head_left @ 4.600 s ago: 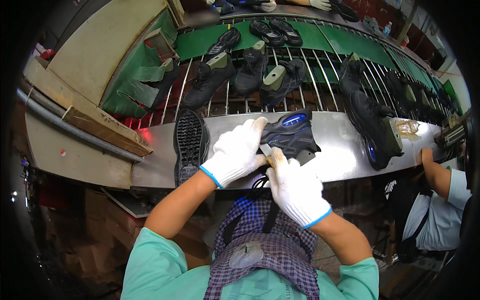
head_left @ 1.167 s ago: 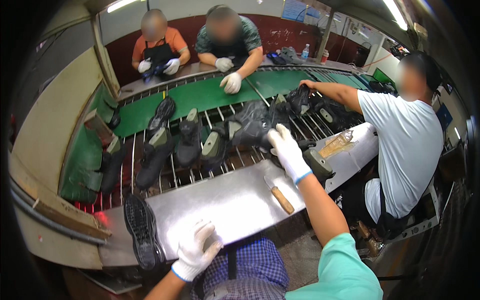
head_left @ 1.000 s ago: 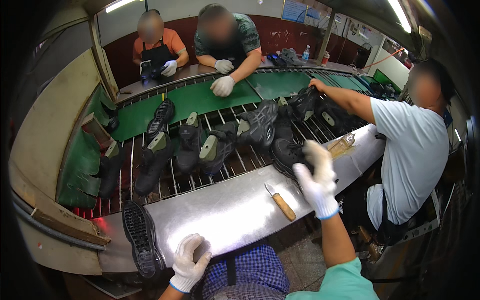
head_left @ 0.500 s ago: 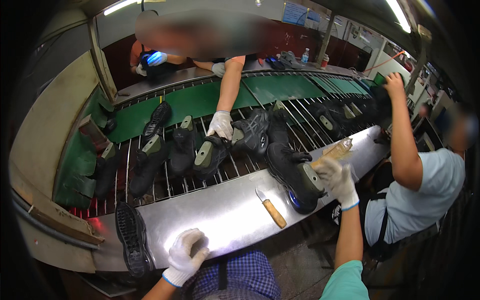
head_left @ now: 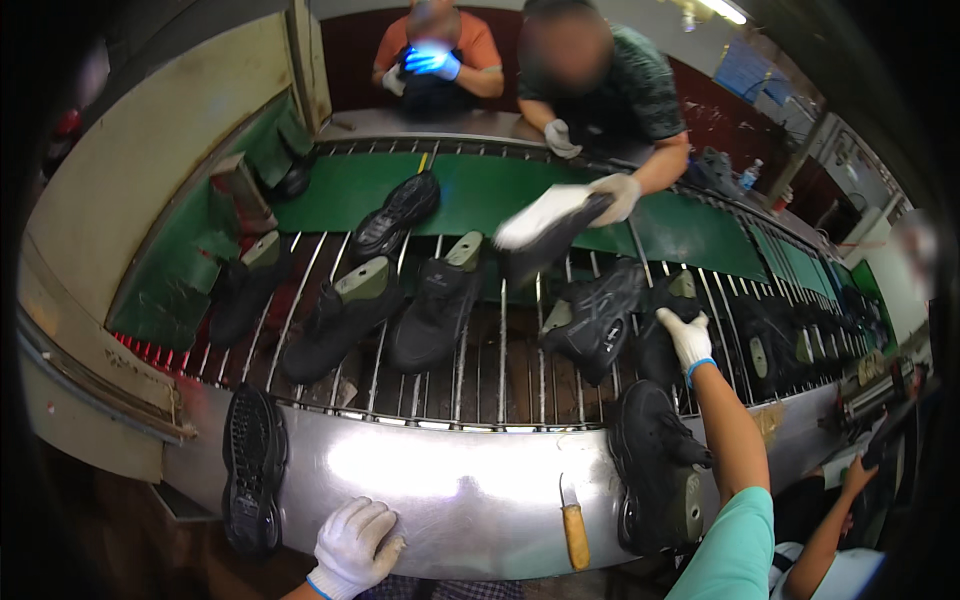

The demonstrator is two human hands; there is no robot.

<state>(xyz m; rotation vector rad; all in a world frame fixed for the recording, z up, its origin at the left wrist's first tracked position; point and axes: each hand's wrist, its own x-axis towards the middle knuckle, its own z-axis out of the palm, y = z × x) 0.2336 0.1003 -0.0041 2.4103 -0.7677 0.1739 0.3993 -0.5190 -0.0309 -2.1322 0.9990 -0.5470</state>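
My left hand [head_left: 355, 545], in a white knitted glove, hovers at the front of the metal ledge with its thumb apart from its fingers, holding nothing. My right hand [head_left: 688, 342], gloved alike, reaches onto the roller rack and closes over a black shoe [head_left: 655, 345] with an olive shoe last [head_left: 682, 284] in it; part of the grip is hidden. Below my right forearm, another black shoe [head_left: 645, 460] stands on the ledge. A knife [head_left: 575, 535] with a wooden handle lies beside that shoe. A black sole [head_left: 254, 470] rests at the ledge's left end.
Black shoes [head_left: 435, 315] on lasts line the rollers, one with its sole [head_left: 398, 215] upward. Across the rack, a co-worker's gloved hand [head_left: 617, 197] holds a shoe with a white underside [head_left: 545, 218]. Another person [head_left: 440, 60] stands behind. A co-worker's arm [head_left: 835, 520] shows at right.
My right hand has gone from beside the ledge shoe to a shoe on the rack. The co-worker opposite has lifted a shoe off the rollers. The view has turned.
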